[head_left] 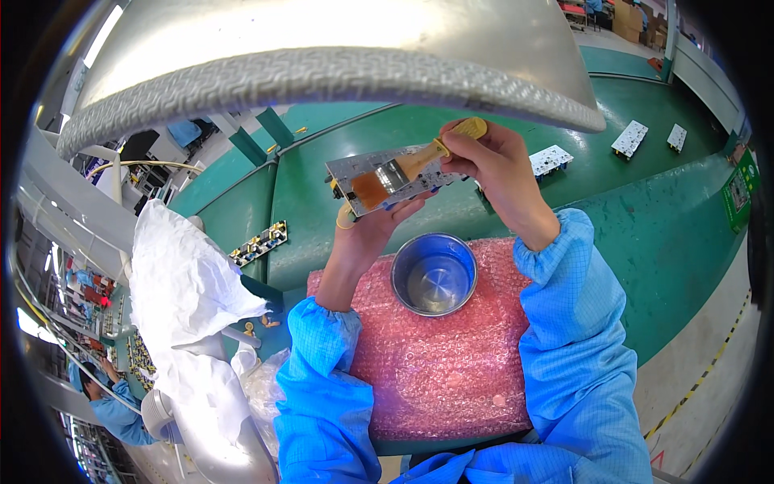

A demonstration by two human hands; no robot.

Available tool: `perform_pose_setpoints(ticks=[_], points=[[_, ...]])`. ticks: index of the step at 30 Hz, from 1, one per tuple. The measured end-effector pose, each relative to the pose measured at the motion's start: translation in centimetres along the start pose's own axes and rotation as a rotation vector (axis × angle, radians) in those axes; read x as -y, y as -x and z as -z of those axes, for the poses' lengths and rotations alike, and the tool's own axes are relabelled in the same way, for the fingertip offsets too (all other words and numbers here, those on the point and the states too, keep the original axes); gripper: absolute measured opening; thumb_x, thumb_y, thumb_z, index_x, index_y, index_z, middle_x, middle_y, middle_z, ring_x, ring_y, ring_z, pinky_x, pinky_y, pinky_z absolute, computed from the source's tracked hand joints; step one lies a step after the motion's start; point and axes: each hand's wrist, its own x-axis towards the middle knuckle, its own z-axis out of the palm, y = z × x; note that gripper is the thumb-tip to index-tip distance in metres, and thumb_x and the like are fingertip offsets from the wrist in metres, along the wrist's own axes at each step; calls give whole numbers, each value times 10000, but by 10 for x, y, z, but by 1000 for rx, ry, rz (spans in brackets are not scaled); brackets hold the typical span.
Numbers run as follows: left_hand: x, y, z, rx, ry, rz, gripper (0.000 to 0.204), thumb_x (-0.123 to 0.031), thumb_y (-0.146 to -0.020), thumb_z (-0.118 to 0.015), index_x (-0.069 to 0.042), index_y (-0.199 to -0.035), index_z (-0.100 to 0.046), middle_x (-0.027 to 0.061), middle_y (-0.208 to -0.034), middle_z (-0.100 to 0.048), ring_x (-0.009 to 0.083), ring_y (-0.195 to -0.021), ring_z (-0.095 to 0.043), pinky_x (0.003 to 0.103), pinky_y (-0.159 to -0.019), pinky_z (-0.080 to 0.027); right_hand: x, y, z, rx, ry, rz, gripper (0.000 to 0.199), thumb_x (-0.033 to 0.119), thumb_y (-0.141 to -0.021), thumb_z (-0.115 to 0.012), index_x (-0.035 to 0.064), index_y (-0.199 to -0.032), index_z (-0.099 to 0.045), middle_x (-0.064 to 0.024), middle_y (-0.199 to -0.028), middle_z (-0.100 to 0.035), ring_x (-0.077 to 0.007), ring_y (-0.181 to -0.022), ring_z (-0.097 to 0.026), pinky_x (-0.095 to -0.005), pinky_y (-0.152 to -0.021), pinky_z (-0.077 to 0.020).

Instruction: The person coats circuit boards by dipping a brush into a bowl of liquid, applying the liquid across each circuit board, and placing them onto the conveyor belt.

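Gripping flat, wooden-handled bristle brush (395,175)

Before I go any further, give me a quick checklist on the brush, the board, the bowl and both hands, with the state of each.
1. Brush gripped by its handle in the right hand: ok.
2. Circuit board held up by the left hand: ok.
3. Bristles over the board's upper face: ok. How hard they press: cannot tell.
4. Metal bowl upright on the pink bubble wrap: ok.
5. Liquid in the bowl: cannot tell; its shiny bottom hides the answer.
6. Board at the left on the green bench apart from both hands: ok.
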Motion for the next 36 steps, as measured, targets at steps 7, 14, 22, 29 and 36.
perform_pose_setpoints(ticks=[7, 14, 22, 29, 36], points=[[-2, 0, 10, -5, -41, -111, 805, -543, -864, -552, 10, -1398, -318, 222, -1372, -445, 432, -1227, -468, 432, -1041, -406, 5, -15, 38, -123, 299, 91, 210, 96, -854, -656, -68, -983, -636, -97, -845, -655, -147, -756, -652, -244, -721, -548], [-7, 0, 6, 21, -40, -145, 769, -548, -890, -496, 7, -1395, -326, 222, -1375, -443, 442, -1232, -459, 438, -1027, -411, 18, -21, 61, -280, 546, 178, 204, 92, -850, -663, -63, -982, -643, -104, -850, -657, -154, -764, -656, -247, -724, -551], [-1, 2, 18, 4, 57, -168, 799, -562, -869, -515, -11, -1410, -312, 221, -1417, -393, 491, -1247, -418, 463, -1008, -419, 12, -14, 37, -92, 305, 115, 216, 100, -863, -659, -80, -980, -638, -117, -900, -662, -166, -781, -661, -261, -720, -558], [-2, -2, 24, 37, 111, -201, 844, -602, -836, -529, -57, -1435, -291, 215, -1436, -368, 570, -1233, -374, 507, -986, -426, 13, -28, 95, -359, 636, 179, 277, 147, -807, -697, -84, -954, -653, -112, -842, -685, -151, -746, -666, -263, -724, -543], [-4, 1, 28, 66, 153, -176, 838, -614, -822, -539, -77, -1425, -314, 203, -1439, -369, 576, -1238, -361, 503, -989, -423, 26, -22, 76, -360, 578, 315, 248, 136, -828, -699, -67, -963, -655, -114, -849, -684, -160, -747, -670, -265, -715, -546]])
